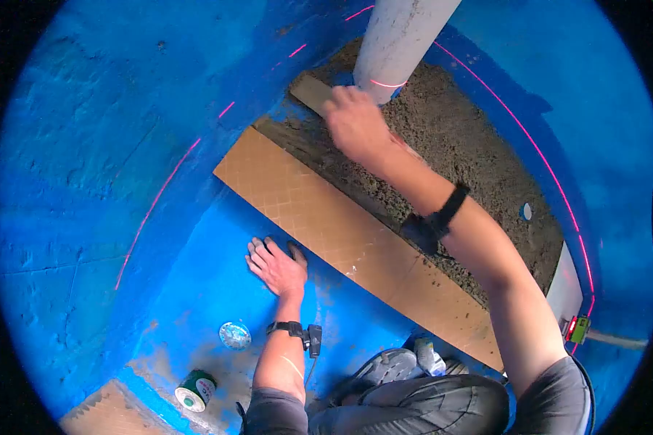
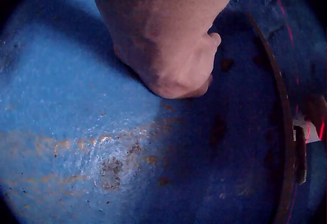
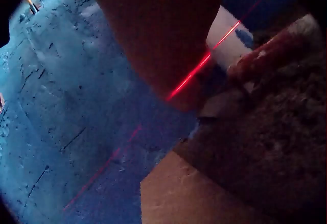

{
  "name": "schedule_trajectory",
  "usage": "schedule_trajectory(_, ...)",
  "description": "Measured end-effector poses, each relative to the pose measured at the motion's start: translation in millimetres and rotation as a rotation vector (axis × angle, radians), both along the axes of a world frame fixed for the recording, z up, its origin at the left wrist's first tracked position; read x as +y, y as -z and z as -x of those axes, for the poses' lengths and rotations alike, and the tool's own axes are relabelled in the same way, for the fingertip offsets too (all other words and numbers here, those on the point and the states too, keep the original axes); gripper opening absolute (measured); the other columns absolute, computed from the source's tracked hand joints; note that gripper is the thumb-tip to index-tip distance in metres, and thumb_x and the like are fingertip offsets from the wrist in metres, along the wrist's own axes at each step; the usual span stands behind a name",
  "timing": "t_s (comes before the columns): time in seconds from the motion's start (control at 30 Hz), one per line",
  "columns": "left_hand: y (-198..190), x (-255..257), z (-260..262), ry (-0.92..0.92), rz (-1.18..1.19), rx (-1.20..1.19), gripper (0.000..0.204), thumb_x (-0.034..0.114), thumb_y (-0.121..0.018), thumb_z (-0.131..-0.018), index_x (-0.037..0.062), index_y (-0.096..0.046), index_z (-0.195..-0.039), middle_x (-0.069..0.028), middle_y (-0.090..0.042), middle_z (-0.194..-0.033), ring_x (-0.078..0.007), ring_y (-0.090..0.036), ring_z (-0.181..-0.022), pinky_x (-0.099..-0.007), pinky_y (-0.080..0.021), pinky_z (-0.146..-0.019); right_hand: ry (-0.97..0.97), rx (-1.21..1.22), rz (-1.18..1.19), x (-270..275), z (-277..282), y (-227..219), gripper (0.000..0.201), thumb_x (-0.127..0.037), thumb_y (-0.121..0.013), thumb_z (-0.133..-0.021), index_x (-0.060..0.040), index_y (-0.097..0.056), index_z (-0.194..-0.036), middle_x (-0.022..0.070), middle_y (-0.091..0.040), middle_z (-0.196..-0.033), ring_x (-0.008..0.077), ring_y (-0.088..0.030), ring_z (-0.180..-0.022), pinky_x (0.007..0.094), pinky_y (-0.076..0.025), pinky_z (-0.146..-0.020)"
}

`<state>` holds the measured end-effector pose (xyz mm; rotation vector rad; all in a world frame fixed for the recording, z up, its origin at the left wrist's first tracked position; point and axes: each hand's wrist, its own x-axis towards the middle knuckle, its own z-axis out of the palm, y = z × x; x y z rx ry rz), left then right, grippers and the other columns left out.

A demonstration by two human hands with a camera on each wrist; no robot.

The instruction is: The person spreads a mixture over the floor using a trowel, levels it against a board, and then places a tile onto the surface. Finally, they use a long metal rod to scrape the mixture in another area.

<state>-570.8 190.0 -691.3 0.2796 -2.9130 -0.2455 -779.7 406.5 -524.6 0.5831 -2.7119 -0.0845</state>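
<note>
In the head view my right hand [image 1: 359, 125] grips a trowel, its flat pale blade [image 1: 310, 94] reaching out to the left of the knuckles. The trowel's reddish handle [image 3: 276, 50] shows in the right wrist view; the fingers there are in dark shadow. The blade lies low over rough grey-brown mortar [image 1: 457, 138], close to the foot of a pale pipe [image 1: 399, 43]. My left hand [image 1: 277, 268] rests with fingers spread on the blue floor [image 1: 218, 261], just short of a long brown tile [image 1: 341, 232]. From the left wrist, mostly the back of that hand [image 2: 173, 65] shows.
A small white cap [image 1: 526, 211] sits in the mortar. A green laser level [image 1: 577, 329] stands at the right, casting red lines on the blue walls. A round lid [image 1: 235, 335] and a green can [image 1: 196, 391] are at lower left, shoes [image 1: 388, 366] below the tile.
</note>
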Motion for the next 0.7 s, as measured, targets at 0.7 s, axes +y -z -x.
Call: schedule_trajectory(0.7,8,-1,1,-0.044,-0.01,-0.049,0.06,0.038,-0.071,-0.087,-0.0027,-0.058,-0.129,-0.0238,-0.05,-0.147,-0.0414,-0.039,-0.143,-0.0574,-0.025,-0.121,-0.151,-0.445,0.096,-23,63,65,0.043,-0.006,-0.054,-0.085,-0.0091,-0.067,-0.126,0.0223,-0.068,-0.114,0.0433,-0.065,-0.11,0.0509,-0.053,-0.096)
